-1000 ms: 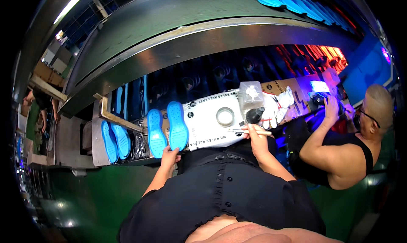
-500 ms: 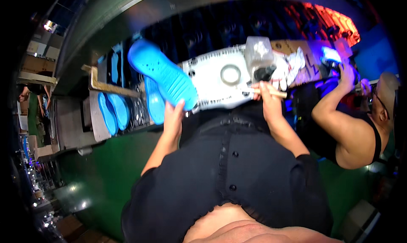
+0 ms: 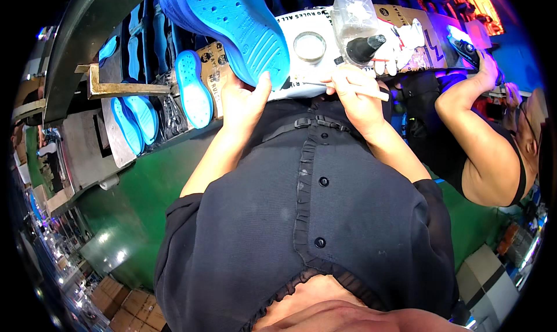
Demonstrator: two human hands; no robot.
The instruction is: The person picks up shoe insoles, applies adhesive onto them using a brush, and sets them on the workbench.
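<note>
A blue shoe sole [image 3: 232, 27], dotted with small holes and grooved at one end, is tilted up in my left hand [image 3: 243, 100]. My thumb lies on its grooved face near the end; the other fingers go behind it. My right hand [image 3: 358, 97] is closed round a slim, pale-handled brush [image 3: 371, 92]. The brush points left, and its dark tip is right by the sole's near edge; I cannot tell whether they touch. Beyond the hands, a round shallow dish [image 3: 310, 46] sits on a white printed sheet [image 3: 296, 22].
Right of the dish are a black cone-shaped nozzle [image 3: 365, 49], a clear plastic container [image 3: 353, 16] and white gloves [image 3: 399, 51]. More blue soles, one single [image 3: 194, 91] and a pair [image 3: 141, 117], lie left. A metal bracket [image 3: 130, 89] juts there. A co-worker's arm [image 3: 464, 109] is at right.
The brush has come left, its tip now by the sole's near edge. The sole now looks larger and higher in view. My view has shifted, too.
</note>
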